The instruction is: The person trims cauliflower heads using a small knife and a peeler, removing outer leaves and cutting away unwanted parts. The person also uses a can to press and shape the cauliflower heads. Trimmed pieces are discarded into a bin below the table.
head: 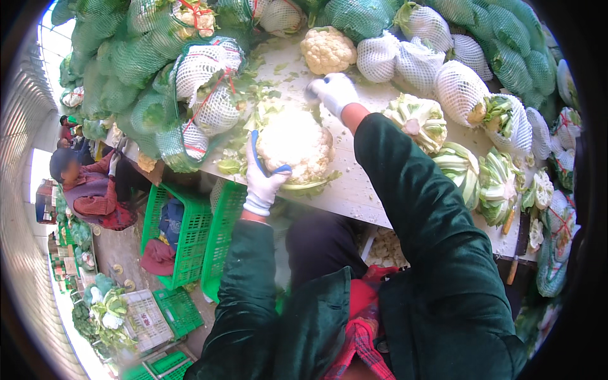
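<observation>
On the white tabletop, a cauliflower head lies with its curds up, brightly lit, with trimmed leaves around its base. My left hand, in a white glove with blue patches, grips its near left side, thumb and fingers spread around it. Beyond it, my right hand is raised and curled in a white glove, apart from this cauliflower. A grey blur shows at its fingers, and I cannot tell whether it holds something. Another cauliflower sits just past my right hand.
White foam-netted cauliflowers line the far right. Green mesh sacks are piled at left. Leafy cauliflowers lie right of my arm, near a wooden-handled knife at the table edge. Green crates stand below; a person sits at left.
</observation>
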The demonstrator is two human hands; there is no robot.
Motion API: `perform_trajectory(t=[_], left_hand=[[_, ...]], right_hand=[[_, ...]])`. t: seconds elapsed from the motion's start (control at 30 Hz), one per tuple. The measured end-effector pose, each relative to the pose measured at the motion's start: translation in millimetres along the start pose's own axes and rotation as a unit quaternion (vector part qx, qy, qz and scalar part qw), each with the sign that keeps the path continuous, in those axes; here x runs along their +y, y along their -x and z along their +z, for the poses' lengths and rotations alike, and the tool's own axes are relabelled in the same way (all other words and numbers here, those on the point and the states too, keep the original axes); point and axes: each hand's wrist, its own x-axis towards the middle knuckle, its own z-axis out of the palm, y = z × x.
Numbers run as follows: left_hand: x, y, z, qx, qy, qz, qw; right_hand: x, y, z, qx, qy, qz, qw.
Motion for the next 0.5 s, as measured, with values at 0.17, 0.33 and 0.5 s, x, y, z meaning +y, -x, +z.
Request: perform_trajectory(t=[0.17, 0.33, 0.5], left_hand=[[-1, -6, -5, 0.011, -0.002, 0.015, 1.0], [-2, -4, 0, 0.034, 0.076, -0.021, 0.996], [-5, -3, 2, 0.021, 0.049, 0.022, 0.998]], right_hand=[[11, 57, -2, -0.067, -0.211, -0.04, 0.974], [68, 197, 8, -0.018, -0.31, 0.179, 0.934], [76, 215, 7, -0.003, -0.367, 0.095, 0.925]])
